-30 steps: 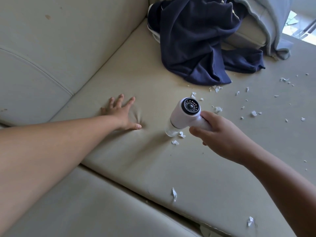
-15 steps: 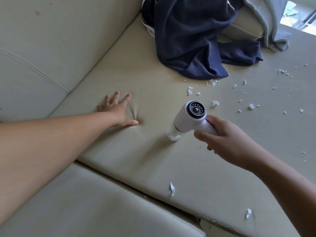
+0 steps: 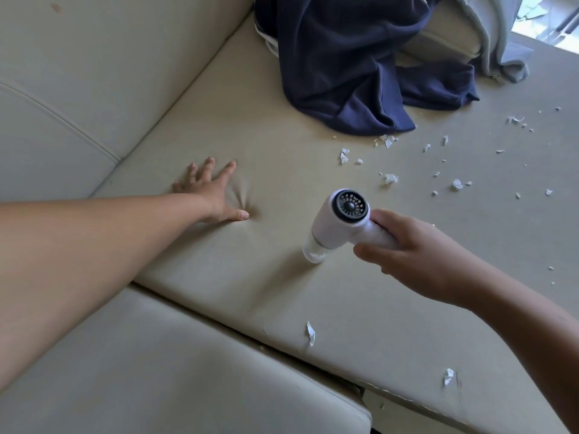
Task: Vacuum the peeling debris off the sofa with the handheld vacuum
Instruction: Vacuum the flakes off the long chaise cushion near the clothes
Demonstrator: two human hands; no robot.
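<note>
A beige sofa (image 3: pixel 219 126) fills the view, its seat cushion creased and peeling along the front edge. A dark blue garment (image 3: pixel 351 57) is heaped at the back of the seat, well beyond the vacuum, with a grey cloth (image 3: pixel 498 42) beside it. The left hand (image 3: pixel 213 195) is pressed flat on the seat to the left of the vacuum, fingers spread, its grip wide and empty. The right hand (image 3: pixel 416 258) is wrapped around the handle of the white vacuum (image 3: pixel 338 223), whose clear nozzle is set down on the seat. White flakes (image 3: pixel 390 178) are scattered beyond and to the right of the vacuum; two more flakes are seen nearer the front edge.
</note>
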